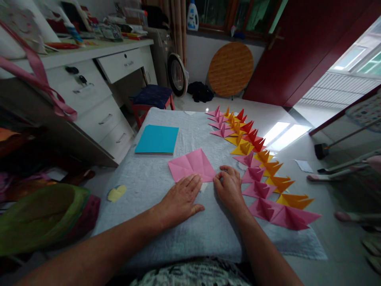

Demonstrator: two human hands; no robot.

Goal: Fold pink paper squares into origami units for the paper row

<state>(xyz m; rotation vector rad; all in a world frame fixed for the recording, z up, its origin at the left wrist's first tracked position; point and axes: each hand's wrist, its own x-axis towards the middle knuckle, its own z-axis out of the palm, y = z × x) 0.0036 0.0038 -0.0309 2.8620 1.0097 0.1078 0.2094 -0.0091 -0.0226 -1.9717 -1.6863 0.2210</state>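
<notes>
1. Blue stack point(157, 140): square sheets in a neat pile, bright blue on top; lies flat on the cloth point(137, 222) that covers the table; landmark for all entries below.
2. Pink sheet point(190, 165): single piece, crease lines crossing its face; flat on the cloth, to the right of the blue stack and nearer the person, the two apart.
3. Left hand point(184, 194): palm down, open, fingers extended together and laid over the near edge of the pink sheet; nearer the person than the blue stack and a little right of it.
4. Right hand point(230, 186): fingers curled, thumb and forefinger at the right corner of the pink sheet; whether they pinch it, cannot tell; farther right of the blue stack than the left hand.
5. Folded pieces, in rows, well right of the blue stack; pink ones point(260, 191), yellow ones point(243, 148), orange ones point(279, 183) and red ones point(253, 136); pointed tips raised; the nearest pink pair touching.
6. Yellow patch point(117, 193): on the cloth, left of the blue stack and nearer the person.
7. Stool point(153, 96): dark blue seat, red legs; beyond the blue stack.
8. Round wooden board point(230, 69): leaning upright against the wall; beyond the blue stack, to its right.
</notes>
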